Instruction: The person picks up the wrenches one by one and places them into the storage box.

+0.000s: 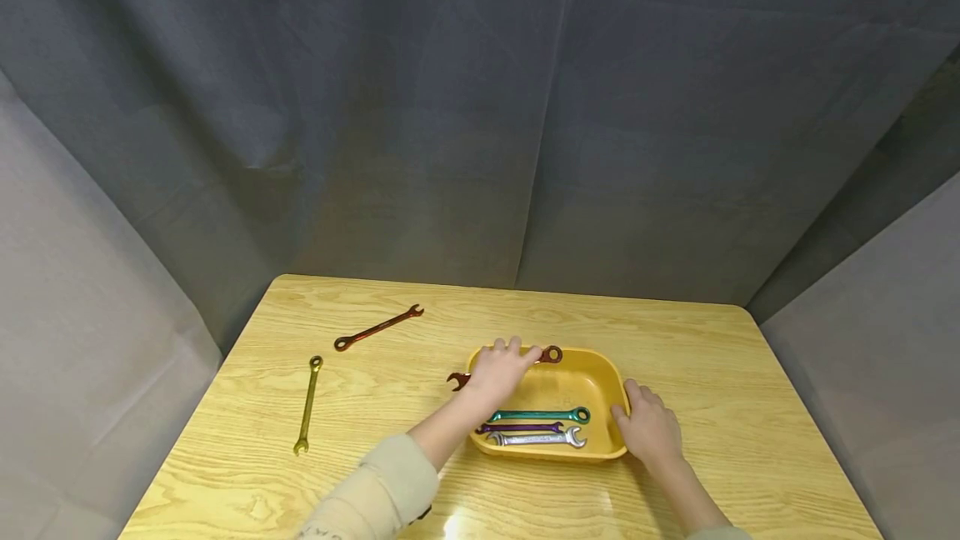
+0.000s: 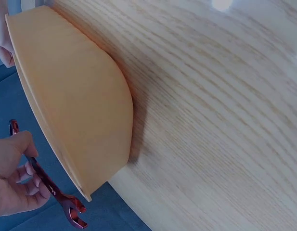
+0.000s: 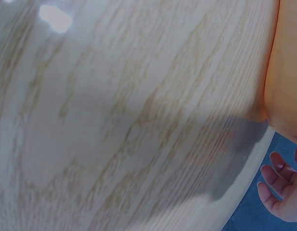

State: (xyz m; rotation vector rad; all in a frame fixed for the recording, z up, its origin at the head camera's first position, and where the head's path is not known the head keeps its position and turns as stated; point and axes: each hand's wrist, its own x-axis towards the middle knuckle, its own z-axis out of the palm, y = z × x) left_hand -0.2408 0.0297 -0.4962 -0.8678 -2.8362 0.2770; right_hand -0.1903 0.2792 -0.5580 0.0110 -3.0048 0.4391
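Note:
My left hand [image 1: 498, 375] holds a dark red combination wrench [image 2: 45, 180] over the back left part of a yellow plastic tub [image 1: 585, 387]. The wrench's open end sticks out past the tub's left side, and its ring end shows near the back rim. Inside the tub, toward the front, lie a green wrench [image 1: 540, 416], a purple wrench [image 1: 525, 427] and a silver wrench [image 1: 536, 439], roughly side by side. My right hand [image 1: 651, 427] grips the tub's right rim, thumb at the inner side and fingers outside; the right wrist view shows these fingers [image 3: 273, 180] bent.
On the left of the wooden table [image 1: 705, 357] lie a red wrench [image 1: 380, 327], slanting near the back, and a yellow-green wrench [image 1: 308, 407] pointing toward the front. Grey curtains [image 1: 420, 148] hang behind the table, with pale panels at both sides.

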